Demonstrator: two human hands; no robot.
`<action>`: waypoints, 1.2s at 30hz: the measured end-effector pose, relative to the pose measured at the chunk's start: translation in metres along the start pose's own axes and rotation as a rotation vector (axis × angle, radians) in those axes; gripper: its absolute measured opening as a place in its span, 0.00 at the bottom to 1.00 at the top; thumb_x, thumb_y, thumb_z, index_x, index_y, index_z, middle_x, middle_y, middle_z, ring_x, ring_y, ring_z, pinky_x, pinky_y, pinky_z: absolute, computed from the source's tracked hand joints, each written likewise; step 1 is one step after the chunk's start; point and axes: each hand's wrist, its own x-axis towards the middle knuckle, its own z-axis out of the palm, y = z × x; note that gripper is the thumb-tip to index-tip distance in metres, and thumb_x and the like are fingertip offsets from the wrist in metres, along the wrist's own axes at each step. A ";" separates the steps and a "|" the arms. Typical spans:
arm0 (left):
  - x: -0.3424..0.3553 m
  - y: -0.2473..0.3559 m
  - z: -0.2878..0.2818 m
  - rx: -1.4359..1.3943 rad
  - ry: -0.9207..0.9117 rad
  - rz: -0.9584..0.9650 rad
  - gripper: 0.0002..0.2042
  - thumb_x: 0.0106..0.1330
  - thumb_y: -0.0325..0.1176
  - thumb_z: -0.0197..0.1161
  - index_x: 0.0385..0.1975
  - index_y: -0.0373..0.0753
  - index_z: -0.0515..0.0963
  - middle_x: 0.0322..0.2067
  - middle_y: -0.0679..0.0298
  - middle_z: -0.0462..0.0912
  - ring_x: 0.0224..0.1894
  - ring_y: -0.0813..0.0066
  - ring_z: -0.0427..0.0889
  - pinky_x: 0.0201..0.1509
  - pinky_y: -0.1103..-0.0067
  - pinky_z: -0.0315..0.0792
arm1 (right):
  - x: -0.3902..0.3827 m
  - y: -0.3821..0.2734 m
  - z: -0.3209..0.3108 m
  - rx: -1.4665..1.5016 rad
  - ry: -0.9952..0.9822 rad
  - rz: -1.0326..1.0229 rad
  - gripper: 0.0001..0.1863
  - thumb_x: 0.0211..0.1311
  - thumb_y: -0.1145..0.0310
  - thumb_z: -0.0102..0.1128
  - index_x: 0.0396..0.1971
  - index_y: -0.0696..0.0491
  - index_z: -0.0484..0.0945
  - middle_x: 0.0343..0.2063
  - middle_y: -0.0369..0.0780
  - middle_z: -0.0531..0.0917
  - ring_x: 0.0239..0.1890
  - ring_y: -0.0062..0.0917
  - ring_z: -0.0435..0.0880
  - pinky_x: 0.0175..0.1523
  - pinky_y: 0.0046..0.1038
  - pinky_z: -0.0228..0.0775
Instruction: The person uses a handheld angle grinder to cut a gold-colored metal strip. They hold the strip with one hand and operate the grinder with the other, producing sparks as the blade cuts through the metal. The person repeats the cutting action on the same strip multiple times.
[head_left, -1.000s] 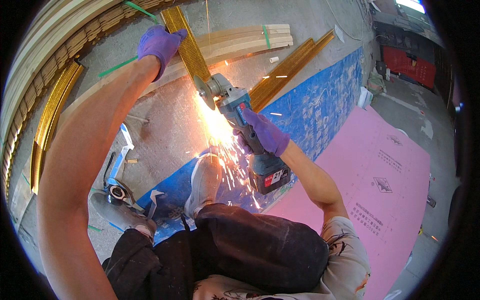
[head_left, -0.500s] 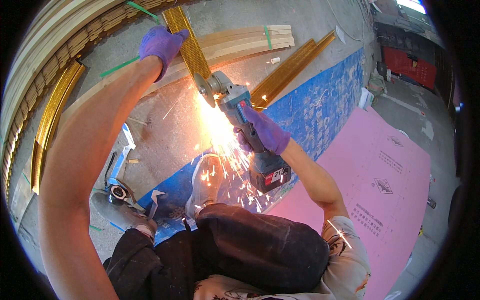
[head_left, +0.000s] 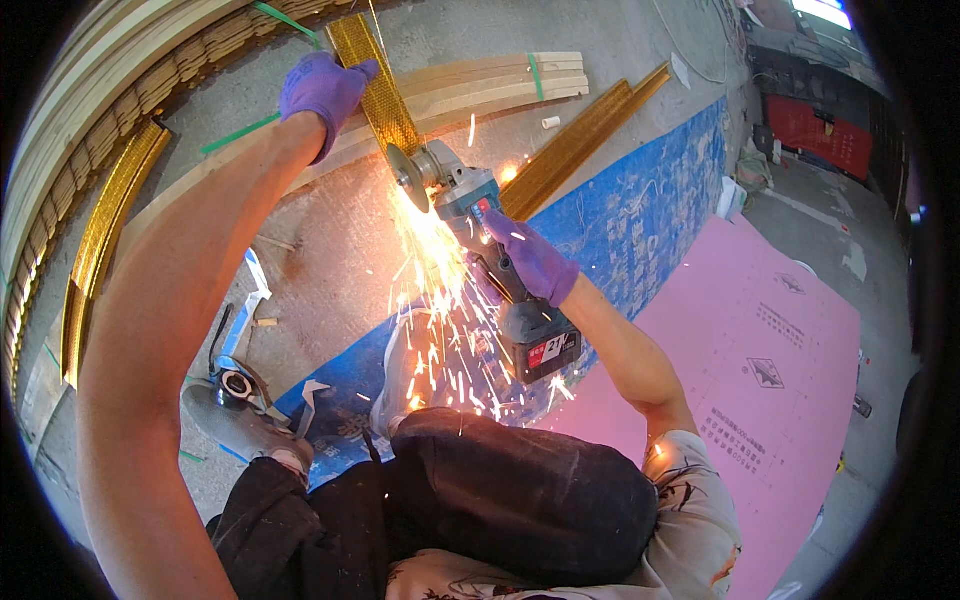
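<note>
Cutting step, apparently: left hand (head_left: pixel 322 97) gripping gold strip (head_left: pixel 388 105), right hand's (head_left: pixel 538 264) fingers round sparking angle grinder (head_left: pixel 468 196), next move likely needing steady pressure.

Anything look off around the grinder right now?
Yes: sparks from the angle grinder spray down across the person's right shoe, which looks risky. I also see no guard around the cutting disc, though this angle may hide one.
</note>
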 end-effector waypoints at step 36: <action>0.002 -0.008 0.001 -0.056 -0.001 0.018 0.20 0.70 0.48 0.69 0.44 0.33 0.87 0.37 0.55 0.90 0.37 0.65 0.88 0.46 0.67 0.78 | -0.018 0.002 0.008 -0.136 0.033 -0.074 0.38 0.71 0.29 0.48 0.36 0.55 0.78 0.20 0.37 0.80 0.17 0.23 0.79 0.23 0.26 0.71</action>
